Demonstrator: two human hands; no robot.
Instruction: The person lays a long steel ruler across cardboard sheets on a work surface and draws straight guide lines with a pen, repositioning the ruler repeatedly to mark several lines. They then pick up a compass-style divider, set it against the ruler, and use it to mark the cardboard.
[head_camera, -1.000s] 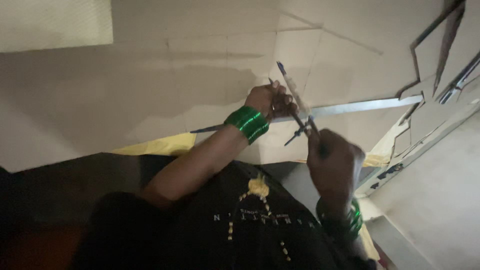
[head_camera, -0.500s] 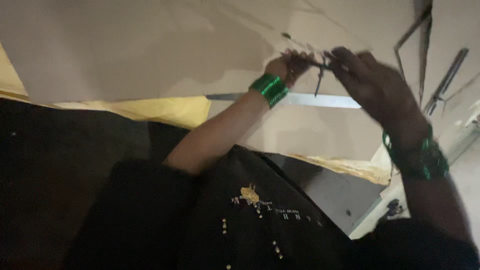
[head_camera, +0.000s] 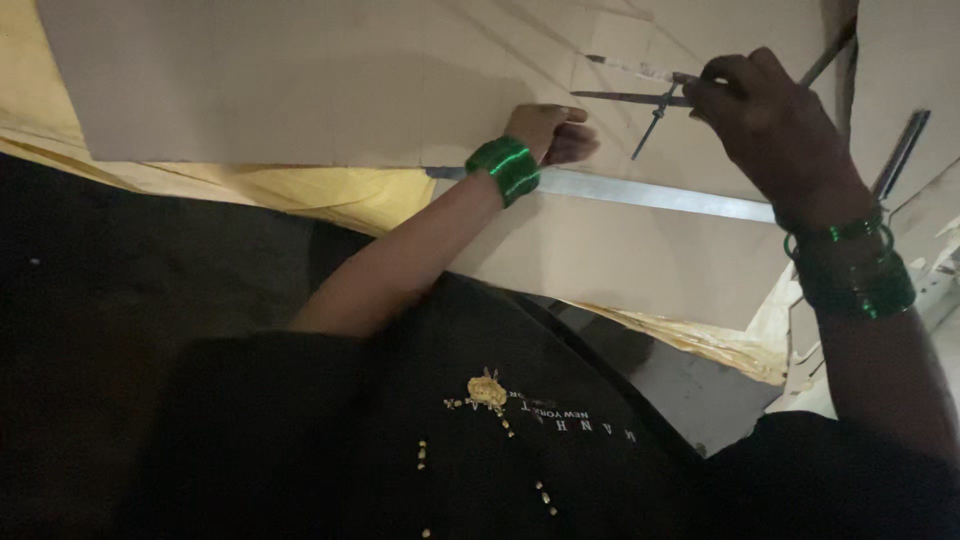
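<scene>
One large pale sheet of drawing paper (head_camera: 300, 90), flat, covering most of the upper view; faint ruled lines on its right part; its near edge runs above one yellow underlayer (head_camera: 330, 190), which shows along the lower border and again at the lower right.

One long flat metal ruler (head_camera: 650, 193), lying across the sheet, slightly tilted; left hand (head_camera: 550, 132), loosely curled, rests at its left end; whether it grips anything cannot be told.

One metal drawing compass (head_camera: 640, 98) with two thin legs, one carrying a pencil, both pointing left above the sheet; right hand (head_camera: 765, 115) is closed around its hinge end.

Two sets of green bangles: one on the left wrist (head_camera: 505, 168), one on the right wrist (head_camera: 850, 265).

Open paper lies left of both hands; dark metal strips (head_camera: 900, 150) crowd the right edge.
</scene>
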